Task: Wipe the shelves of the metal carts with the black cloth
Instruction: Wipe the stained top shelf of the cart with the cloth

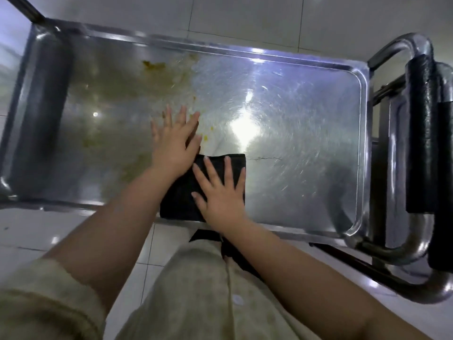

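Observation:
The top shelf (306,143) of a metal cart fills the view. Its left half carries a yellowish-brown smear (137,94) with small yellow crumbs; the right half shines with swirl marks. A folded black cloth (181,195) lies near the shelf's front rim. My right hand (220,192) presses flat on the cloth with spread, straight fingers. My left hand (175,141) lies flat with straight fingers just left of and beyond the cloth, its heel at the cloth's far left corner and its fingertips on the bare metal at the smear's edge.
The cart's tubular handle (421,133) with black padding stands at the right end. A raised metal rim (269,55) runs round the shelf. White floor tiles (73,231) surround the cart, and my beige clothing fills the bottom of the view.

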`<state>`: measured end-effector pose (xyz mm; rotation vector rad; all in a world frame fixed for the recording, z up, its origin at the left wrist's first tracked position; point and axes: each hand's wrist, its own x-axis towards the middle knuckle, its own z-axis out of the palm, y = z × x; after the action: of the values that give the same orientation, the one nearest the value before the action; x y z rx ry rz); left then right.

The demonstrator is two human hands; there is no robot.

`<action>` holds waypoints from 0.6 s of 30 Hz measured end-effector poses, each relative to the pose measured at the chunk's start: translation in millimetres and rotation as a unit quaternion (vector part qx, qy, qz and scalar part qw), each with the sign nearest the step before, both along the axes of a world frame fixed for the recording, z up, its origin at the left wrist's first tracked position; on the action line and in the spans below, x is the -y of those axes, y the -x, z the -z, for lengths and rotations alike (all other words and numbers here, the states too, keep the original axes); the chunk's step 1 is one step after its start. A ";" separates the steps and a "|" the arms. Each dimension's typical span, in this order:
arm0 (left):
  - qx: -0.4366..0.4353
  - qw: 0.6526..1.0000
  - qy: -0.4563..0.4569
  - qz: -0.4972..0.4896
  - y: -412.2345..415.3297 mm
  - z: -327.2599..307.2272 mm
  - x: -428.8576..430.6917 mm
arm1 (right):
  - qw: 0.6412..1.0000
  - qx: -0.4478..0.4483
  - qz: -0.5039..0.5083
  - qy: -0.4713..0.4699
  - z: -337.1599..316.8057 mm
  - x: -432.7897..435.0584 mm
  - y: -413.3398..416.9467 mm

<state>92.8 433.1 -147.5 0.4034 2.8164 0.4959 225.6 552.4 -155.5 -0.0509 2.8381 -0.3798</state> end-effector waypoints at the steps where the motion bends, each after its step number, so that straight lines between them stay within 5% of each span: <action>1: 0.002 1.000 0.002 -0.001 -19.0 -0.6 2.3 | 0.999 -0.016 0.028 0.011 0.5 -16.9 -2.0; 7: 0.015 0.991 0.120 0.062 -131.4 15.0 -22.8 | 0.994 0.036 0.105 -0.005 8.6 -86.0 -19.7; 18: 0.057 0.980 0.182 -0.060 -76.3 9.5 127.1 | 0.994 0.019 0.095 -0.050 13.3 -75.6 -24.1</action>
<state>169.1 306.0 -156.9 0.1258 2.7478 0.0170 249.7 628.0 -168.8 0.2440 2.8284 -0.2730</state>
